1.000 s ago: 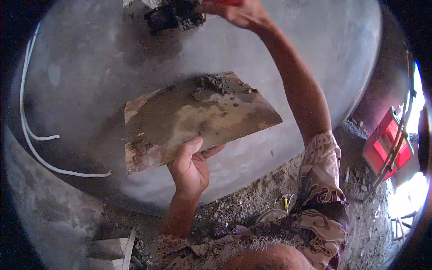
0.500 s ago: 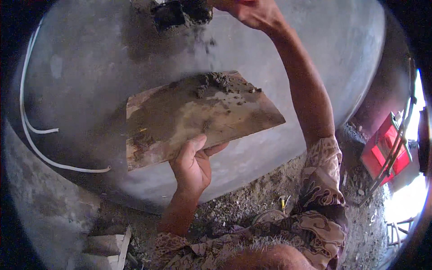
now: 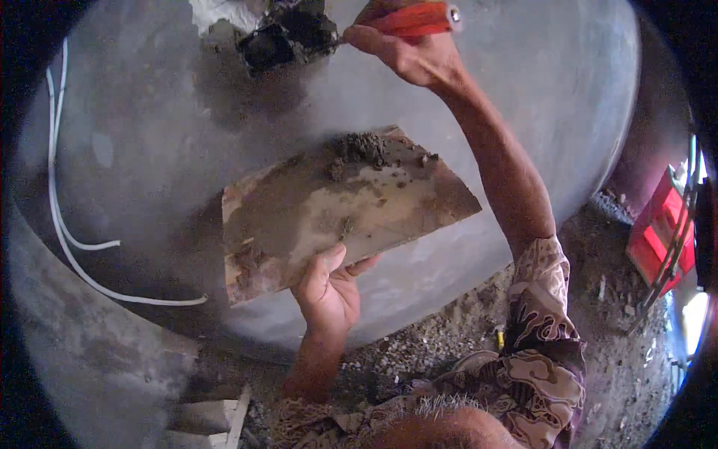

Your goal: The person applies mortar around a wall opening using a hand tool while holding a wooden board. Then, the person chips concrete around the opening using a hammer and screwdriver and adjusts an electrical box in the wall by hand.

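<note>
At six o'clock, my left hand [image 3: 329, 292] is gripping the lower edge of a brown, mortar-smeared wooden board [image 3: 407, 209], which is filling the centre. Since I am supporting it from one edge, a twist of my wrist could be tipping the crumbly dark-grey mortar heap [image 3: 363, 148] off its twelve-o'clock edge. Between twelve and one o'clock, my right hand [image 3: 407, 58] is clasping a red-handled tool [image 3: 415, 20]; its hidden working end, if slipping, could be knocking the black boxlike recess [image 3: 269, 46] at eleven o'clock.
</note>
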Tool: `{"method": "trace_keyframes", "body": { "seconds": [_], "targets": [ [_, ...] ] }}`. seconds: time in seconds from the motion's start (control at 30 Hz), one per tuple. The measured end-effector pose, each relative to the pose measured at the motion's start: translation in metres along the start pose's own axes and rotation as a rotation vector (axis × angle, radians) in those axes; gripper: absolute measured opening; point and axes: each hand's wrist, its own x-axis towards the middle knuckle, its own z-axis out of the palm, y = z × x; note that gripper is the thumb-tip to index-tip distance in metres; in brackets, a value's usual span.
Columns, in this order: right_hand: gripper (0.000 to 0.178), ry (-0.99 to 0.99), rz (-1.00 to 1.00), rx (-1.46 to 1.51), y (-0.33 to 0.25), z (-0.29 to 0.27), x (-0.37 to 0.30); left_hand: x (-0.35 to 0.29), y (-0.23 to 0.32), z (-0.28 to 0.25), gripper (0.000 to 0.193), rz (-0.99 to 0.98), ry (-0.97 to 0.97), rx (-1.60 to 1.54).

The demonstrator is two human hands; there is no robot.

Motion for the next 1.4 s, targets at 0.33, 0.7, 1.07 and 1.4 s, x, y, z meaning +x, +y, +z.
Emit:
{"method": "trace_keyframes", "body": {
  "seconds": [0.33, 0.7, 1.07, 1.4],
  "targets": [
    [0.024, 0.064, 0.014, 0.097, 0.036, 0.019, 0.011, -0.007, 0.005, -0.001, 0.050, 0.036, 0.013, 0.025],
    [0.014, 0.039, -0.194, -0.171, 0.048, 0.027, 0.002, -0.009, 0.013, 0.003, 0.054, 0.045, -0.006, 0.087],
    [0.019, 0.386, 0.114, 0.224, 0.047, 0.023, -0.010, -0.009, 0.005, 0.000, 0.053, 0.002, 0.069, 0.038],
    [0.024, 0.330, 0.433, 0.480, 0.039, 0.038, 0.004, -0.011, 0.005, 0.001, 0.050, 0.001, 0.026, -0.025]
  ]
}}
